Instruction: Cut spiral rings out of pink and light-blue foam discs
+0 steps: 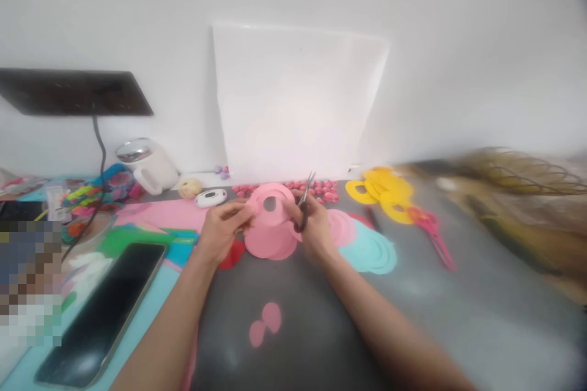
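Note:
Thumb and fingers of my left hand [223,226] are closed on the left edge of a pink paper ring [275,220], which has a small round hole in its middle. At its right edge is my right hand [316,229], closed round dark-handled scissors [306,195] whose blades point up and away. Whether the right fingers also grip the ring is hard to see. Overlapping pink paper discs [270,247] lie just below it, beside a red piece [233,255]. Two small pink paper circles [271,316] rest on the grey table [302,342] nearer to me.
Turquoise discs [371,253], yellow rings [387,186] and pink scissors [435,238] lie to the right. Several small red pieces [325,189] sit behind my hands. On the left are a phone [103,311], coloured sheets and a white mug [156,171]. A white board [298,98] leans against the wall.

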`<state>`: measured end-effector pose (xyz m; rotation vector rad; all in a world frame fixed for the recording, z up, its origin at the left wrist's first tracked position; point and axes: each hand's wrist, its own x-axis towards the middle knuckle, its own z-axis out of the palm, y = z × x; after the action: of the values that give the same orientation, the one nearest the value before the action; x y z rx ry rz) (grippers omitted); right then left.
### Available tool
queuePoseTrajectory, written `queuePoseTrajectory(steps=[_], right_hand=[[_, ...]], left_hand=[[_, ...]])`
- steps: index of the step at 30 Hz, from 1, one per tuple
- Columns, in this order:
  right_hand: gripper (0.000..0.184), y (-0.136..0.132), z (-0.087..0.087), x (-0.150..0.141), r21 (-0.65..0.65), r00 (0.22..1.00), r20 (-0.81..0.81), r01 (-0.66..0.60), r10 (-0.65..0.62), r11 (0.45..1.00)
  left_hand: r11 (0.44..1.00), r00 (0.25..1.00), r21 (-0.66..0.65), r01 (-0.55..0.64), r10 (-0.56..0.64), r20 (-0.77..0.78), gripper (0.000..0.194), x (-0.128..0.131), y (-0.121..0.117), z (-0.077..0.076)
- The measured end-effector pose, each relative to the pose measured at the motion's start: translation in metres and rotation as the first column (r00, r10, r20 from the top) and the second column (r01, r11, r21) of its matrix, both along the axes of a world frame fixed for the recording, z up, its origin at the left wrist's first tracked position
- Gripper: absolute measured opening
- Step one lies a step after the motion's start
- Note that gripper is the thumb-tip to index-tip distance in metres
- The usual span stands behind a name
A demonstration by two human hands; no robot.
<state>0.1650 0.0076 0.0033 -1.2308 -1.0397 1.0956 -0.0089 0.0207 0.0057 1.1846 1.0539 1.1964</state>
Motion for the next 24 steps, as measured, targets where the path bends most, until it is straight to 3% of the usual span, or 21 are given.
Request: queuePoseTrajectory(steps=[2, 5, 7, 9, 11, 12, 14, 16, 19, 22, 24], right_hand=[[0.039, 0.0, 0.001, 0.002, -0.013, 1.0, 0.019, 0.019, -0.019, 1.0], [0.039, 0.003, -0.001, 0.007, -0.006, 0.981, 0.161, 0.108, -0.106, 0.994], [0.036, 0.007, -0.004, 0.012, -0.013, 0.945, 0.305, 0.126, -0.116, 0.992], [0.034, 0.011, -0.007, 0.017, 0.001, 0.881, 0.446, 0.173, -0.156, 0.985], [0.033, 0.014, -0.009, 0.022, 0.021, 0.804, 0.563, 0.219, -0.192, 0.976], [0.034, 0.014, -0.009, 0.023, 0.029, 0.762, 0.614, 0.239, -0.206, 0.971], [0.037, 0.015, -0.008, 0.026, 0.036, 0.676, 0.705, 0.268, -0.215, 0.963], [0.04, 0.015, -0.004, 0.028, 0.035, 0.591, 0.781, 0.28, -0.201, 0.959], [0.037, 0.013, 0.003, 0.031, 0.019, 0.491, 0.857, 0.269, -0.154, 0.963], [0.033, 0.012, 0.01, 0.034, 0.019, 0.426, 0.895, 0.259, -0.132, 0.966], [0.031, 0.011, 0.013, 0.036, 0.0, 0.379, 0.92, 0.253, -0.099, 0.967]], left_hand=[[1.0, 0.999, 0.01, -0.008, 0.008, -0.035, 0.024, 0.0, 0.001, -0.003], [0.985, 0.971, -0.011, -0.174, 0.169, -0.17, 0.028, -0.002, 0.005, -0.01], [0.951, 0.886, 0.006, -0.309, 0.29, -0.36, 0.027, -0.005, 0.008, -0.015], [0.916, 0.738, 0.124, -0.38, 0.382, -0.556, 0.021, -0.008, 0.01, -0.019], [0.871, 0.602, 0.273, -0.409, 0.483, -0.636, 0.02, -0.009, 0.01, -0.02], [0.863, 0.587, 0.321, -0.391, 0.502, -0.635, 0.021, -0.009, 0.01, -0.019], [0.914, 0.678, 0.33, -0.236, 0.399, -0.618, 0.019, -0.007, 0.007, -0.016], [0.963, 0.764, 0.265, 0.052, 0.133, -0.632, 0.017, -0.004, 0.003, -0.013], [0.914, 0.694, 0.158, 0.374, -0.163, -0.701, 0.027, 0.0, -0.003, -0.01], [0.872, 0.602, 0.078, 0.483, -0.266, -0.753, 0.038, 0.002, -0.005, -0.009], [0.865, 0.573, 0.045, 0.499, -0.29, -0.767, 0.034, 0.001, -0.005, -0.01]])
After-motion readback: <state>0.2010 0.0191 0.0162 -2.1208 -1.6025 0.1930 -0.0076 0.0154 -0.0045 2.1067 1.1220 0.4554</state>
